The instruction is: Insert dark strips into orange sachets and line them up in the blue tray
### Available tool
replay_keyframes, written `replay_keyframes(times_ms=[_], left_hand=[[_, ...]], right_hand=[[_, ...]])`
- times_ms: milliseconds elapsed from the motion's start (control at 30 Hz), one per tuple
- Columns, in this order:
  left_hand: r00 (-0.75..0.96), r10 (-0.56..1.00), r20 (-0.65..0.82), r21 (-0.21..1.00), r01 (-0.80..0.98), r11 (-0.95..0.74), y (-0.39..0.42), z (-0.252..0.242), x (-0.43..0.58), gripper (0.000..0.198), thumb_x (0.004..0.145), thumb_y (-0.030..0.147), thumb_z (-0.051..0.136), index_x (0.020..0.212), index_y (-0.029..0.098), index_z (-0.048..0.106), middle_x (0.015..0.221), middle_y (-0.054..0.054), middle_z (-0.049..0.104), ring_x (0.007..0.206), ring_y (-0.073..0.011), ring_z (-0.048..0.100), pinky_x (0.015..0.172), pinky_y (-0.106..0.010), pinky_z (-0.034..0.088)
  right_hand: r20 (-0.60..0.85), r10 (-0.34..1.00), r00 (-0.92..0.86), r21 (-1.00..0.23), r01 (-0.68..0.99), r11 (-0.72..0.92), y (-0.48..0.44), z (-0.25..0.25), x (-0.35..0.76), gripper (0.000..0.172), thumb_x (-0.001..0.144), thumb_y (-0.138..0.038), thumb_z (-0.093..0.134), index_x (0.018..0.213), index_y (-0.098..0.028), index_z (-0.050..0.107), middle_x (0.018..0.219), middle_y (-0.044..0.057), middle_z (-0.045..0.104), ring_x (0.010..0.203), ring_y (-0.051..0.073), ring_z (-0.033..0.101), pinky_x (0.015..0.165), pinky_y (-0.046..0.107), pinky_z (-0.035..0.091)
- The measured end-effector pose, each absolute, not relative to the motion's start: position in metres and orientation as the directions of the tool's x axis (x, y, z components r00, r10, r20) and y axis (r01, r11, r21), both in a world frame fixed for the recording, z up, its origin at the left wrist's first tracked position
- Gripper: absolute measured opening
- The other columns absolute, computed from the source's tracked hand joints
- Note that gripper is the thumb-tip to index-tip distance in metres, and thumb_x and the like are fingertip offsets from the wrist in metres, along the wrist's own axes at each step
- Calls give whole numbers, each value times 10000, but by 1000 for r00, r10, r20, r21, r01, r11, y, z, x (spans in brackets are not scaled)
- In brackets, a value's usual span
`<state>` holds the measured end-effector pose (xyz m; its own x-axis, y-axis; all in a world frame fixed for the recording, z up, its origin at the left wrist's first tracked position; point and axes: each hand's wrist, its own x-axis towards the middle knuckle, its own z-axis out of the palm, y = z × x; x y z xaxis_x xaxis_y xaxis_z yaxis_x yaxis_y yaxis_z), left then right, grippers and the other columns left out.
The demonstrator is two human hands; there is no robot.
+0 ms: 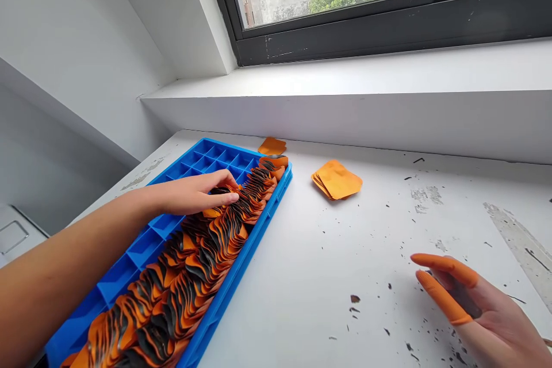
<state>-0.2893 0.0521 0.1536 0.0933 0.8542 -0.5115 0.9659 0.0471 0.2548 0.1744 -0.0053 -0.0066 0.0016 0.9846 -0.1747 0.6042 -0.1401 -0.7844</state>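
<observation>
My left hand (pixel 202 191) reaches over a blue divided tray (pixel 269 215). Its thumb and fingers are curled around part of the tightly packed thin orange-and-black pieces (pixel 207 264), which stand on edge in wavy rows along the tray's right side. Some fingertips are hidden among the pieces. At the lower right, my right hand (pixel 487 310) hovers above the white table, with orange finger cots on its thumb and index finger. Those two tips are slightly apart and nothing shows between them. The grey area behind them is unclear.
A small stack of orange squares (pixel 336 180) lies right of the tray, and another orange piece (pixel 272 145) lies behind its far corner. Dark flecks and worn patches mark the white table (pixel 302 299). A ledge (pixel 345 115) and window frame (pixel 366 31) bound the back.
</observation>
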Motion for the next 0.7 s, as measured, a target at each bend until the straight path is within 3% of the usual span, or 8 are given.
replay_keyframes(times_ms=[167,367,567,700], left_hand=[[102,895,-434,339,939,58,43,153,-311,500,933,660,471,1222,307,675,1283,-24,702,1133,-252,662,954,-325,540],[112,955,-274,306,952,-24,44,150,-315,528,870,709,535,1092,298,781,1170,-59,739,1066,-276,673,925,-354,560],[183,977,-108,319,937,-140,47,150,-310,490,879,678,543,1004,287,811,1042,-62,719,898,-216,668,784,-303,592],[190,981,-44,293,941,-170,45,146,-314,420,901,601,545,984,263,780,989,-43,732,815,-185,674,699,-266,580]], right_hand=[[-208,978,22,-790,586,-181,-6,-4,173,517,748,-671,673,1131,-325,710,1078,44,753,1052,320,697,853,374,590],[-221,975,34,-788,583,-199,-5,-4,171,532,732,-686,672,1124,-329,716,1072,43,754,1034,318,702,881,391,580],[-217,975,44,-791,578,-202,-4,-3,171,530,706,-679,692,1109,-336,729,1047,40,759,1008,320,704,881,404,576],[-191,977,100,-791,573,-213,-3,6,164,530,645,-708,683,1015,-336,758,944,41,764,898,319,715,779,404,582]])
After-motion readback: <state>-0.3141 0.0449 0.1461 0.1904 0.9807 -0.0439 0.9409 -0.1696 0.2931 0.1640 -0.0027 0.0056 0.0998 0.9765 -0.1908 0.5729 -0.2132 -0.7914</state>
